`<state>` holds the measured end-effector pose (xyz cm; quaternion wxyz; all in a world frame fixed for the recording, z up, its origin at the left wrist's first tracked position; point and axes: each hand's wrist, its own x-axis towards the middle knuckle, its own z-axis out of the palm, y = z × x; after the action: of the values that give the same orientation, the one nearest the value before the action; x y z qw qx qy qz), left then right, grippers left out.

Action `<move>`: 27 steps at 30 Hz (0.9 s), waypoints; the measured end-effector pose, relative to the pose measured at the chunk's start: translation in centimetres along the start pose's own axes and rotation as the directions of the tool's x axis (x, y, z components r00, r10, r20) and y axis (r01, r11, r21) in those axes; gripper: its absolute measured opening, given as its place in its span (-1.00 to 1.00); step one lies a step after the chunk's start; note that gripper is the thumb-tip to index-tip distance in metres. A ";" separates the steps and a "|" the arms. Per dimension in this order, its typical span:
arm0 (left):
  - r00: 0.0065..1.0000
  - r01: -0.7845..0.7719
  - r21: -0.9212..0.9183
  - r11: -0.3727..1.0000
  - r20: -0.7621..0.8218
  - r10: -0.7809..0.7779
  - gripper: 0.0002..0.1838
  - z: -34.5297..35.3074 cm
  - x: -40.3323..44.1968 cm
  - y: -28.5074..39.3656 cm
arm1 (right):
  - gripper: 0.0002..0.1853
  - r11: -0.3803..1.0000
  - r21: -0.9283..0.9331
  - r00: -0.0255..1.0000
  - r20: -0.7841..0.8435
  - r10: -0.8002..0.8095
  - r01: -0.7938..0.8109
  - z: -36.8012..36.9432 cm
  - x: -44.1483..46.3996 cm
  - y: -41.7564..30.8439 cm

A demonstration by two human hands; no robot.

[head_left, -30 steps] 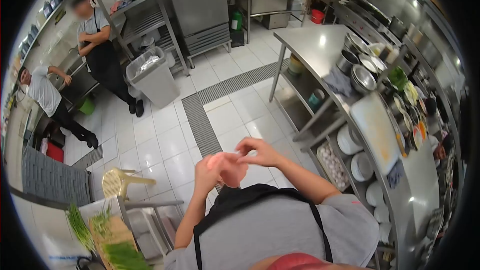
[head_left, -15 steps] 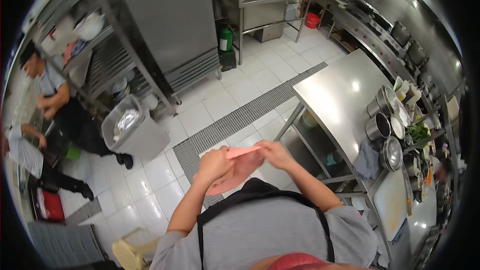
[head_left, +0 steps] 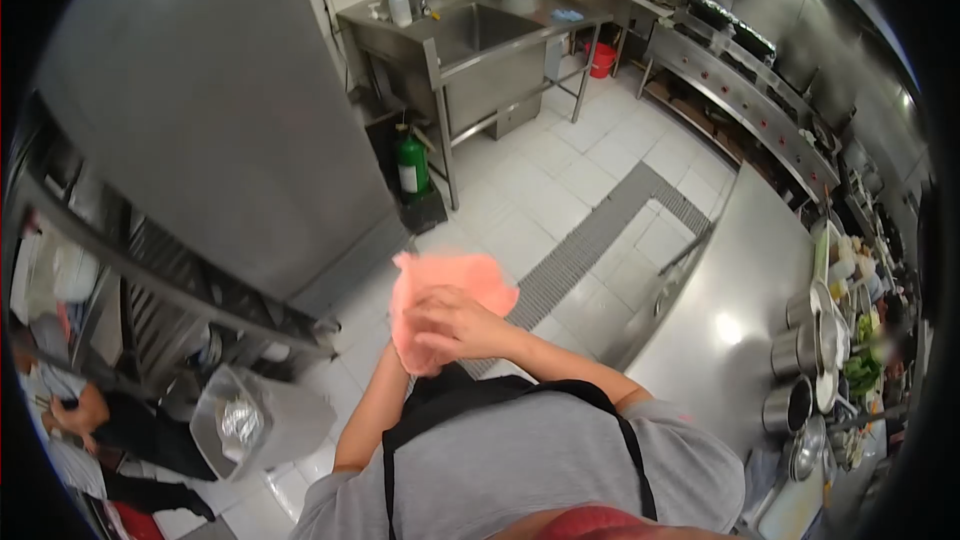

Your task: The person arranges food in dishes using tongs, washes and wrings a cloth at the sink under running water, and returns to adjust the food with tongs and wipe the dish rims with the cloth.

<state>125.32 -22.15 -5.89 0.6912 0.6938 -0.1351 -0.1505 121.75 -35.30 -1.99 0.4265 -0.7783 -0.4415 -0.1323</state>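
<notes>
A pink cloth (head_left: 478, 275) is up in front of my chest, spread over and around my left hand. Only the left forearm (head_left: 375, 410) shows below it; the fingers on that side are hidden under the fabric. Lying over the cloth from the right, my right hand (head_left: 450, 325) has its fingers bent against the fabric, slightly smeared by motion.
On the left stand a tall steel cabinet (head_left: 220, 110), a grey bin (head_left: 290, 420) and a person's arm (head_left: 85, 410). Ahead are a sink (head_left: 480, 30) and a green cylinder (head_left: 410, 165). A steel table (head_left: 700, 310) with pots (head_left: 795, 350) runs along my right.
The cloth was stretched between both hands; now it covers my left hand, with my right hand over it. My view has moved forward, closer to the sink and cabinet.
</notes>
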 end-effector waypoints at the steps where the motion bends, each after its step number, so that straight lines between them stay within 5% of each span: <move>1: 0.997 0.016 -0.247 0.969 0.083 0.005 -0.62 -0.5 3.3 1.5 | -0.57 0.984 -0.177 0.992 -0.123 -0.029 0.007 -0.1 2.2 3.7; 4: 0.944 0.240 -0.809 0.536 0.323 0.066 -0.60 -1.9 10.9 2.7 | -0.47 0.934 -0.145 0.940 -0.146 0.307 -0.328 -1.7 5.8 15.1; 5: 0.955 0.169 -0.408 0.897 0.292 -0.047 -0.60 -2.8 13.8 2.4 | -0.45 0.888 -0.017 0.883 -0.107 0.456 -0.460 -2.0 6.2 17.8; 6: 0.974 0.063 0.130 0.990 0.207 -0.089 -0.60 -3.9 18.3 2.8 | -0.44 0.824 0.086 0.822 -0.061 0.566 -0.560 -3.3 7.4 20.8; 7: 0.991 -0.004 0.629 0.777 0.106 -0.081 -0.60 -4.6 22.7 3.2 | -0.42 0.729 0.186 0.743 0.001 0.670 -0.658 -4.4 8.9 23.2; 9: 0.977 -0.151 0.887 0.436 0.069 0.200 -0.61 -5.0 29.3 2.9 | -0.42 0.825 0.141 0.776 -0.283 0.563 -0.547 -6.1 11.5 26.4; 11: 0.870 -0.449 0.729 0.516 0.225 0.439 -0.60 -5.0 35.3 1.8 | -0.44 0.818 0.245 0.678 -0.465 0.570 -0.520 -8.4 13.8 29.2; 14: 0.631 -0.775 0.418 0.474 0.516 0.579 -0.62 -3.8 44.9 1.3 | -0.51 0.926 0.106 0.653 -0.680 0.333 -0.363 -12.7 15.5 36.2; 16: 0.416 -0.909 0.263 0.323 0.588 0.694 -0.68 -2.6 52.1 2.8 | -0.48 0.914 -0.317 0.683 -0.728 -0.063 -0.254 -17.5 17.3 42.5; 17: 0.526 -0.832 0.255 0.492 0.645 0.555 -0.79 -2.1 56.0 3.8 | -0.46 0.837 -0.513 0.690 -0.677 -0.256 -0.193 -20.0 18.1 45.7; 19: 0.721 -0.471 0.500 0.727 0.693 -0.010 -0.74 -2.7 63.5 10.3 | -0.45 0.956 -0.151 0.471 -0.882 -0.015 -0.252 -24.6 21.2 49.1; 20: 0.754 -0.463 0.414 0.784 0.649 0.102 -0.74 -3.3 68.2 11.3 | -0.46 0.870 0.442 0.209 -0.850 0.484 -0.220 -27.0 25.0 47.8; 22: 0.798 -0.533 0.363 0.764 0.516 0.312 -0.75 -6.0 76.2 12.5 | -0.47 0.502 0.859 0.212 -0.475 0.854 -0.096 -29.6 24.6 54.7; 23: 0.786 -0.606 0.414 0.679 0.442 0.431 -0.76 -8.2 80.1 13.4 | -0.48 0.536 0.833 0.435 -0.436 0.788 -0.136 -30.9 22.3 61.5; 27: 0.977 -0.211 0.696 0.686 0.134 0.165 -0.71 -21.0 94.8 10.2 | -0.57 0.553 0.831 0.371 -0.497 0.784 -0.056 -38.5 33.8 67.6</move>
<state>220.92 -40.42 2.22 0.3801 0.8829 -0.2734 -0.0365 201.87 -62.65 3.88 0.8588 -0.4746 0.0526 -0.1855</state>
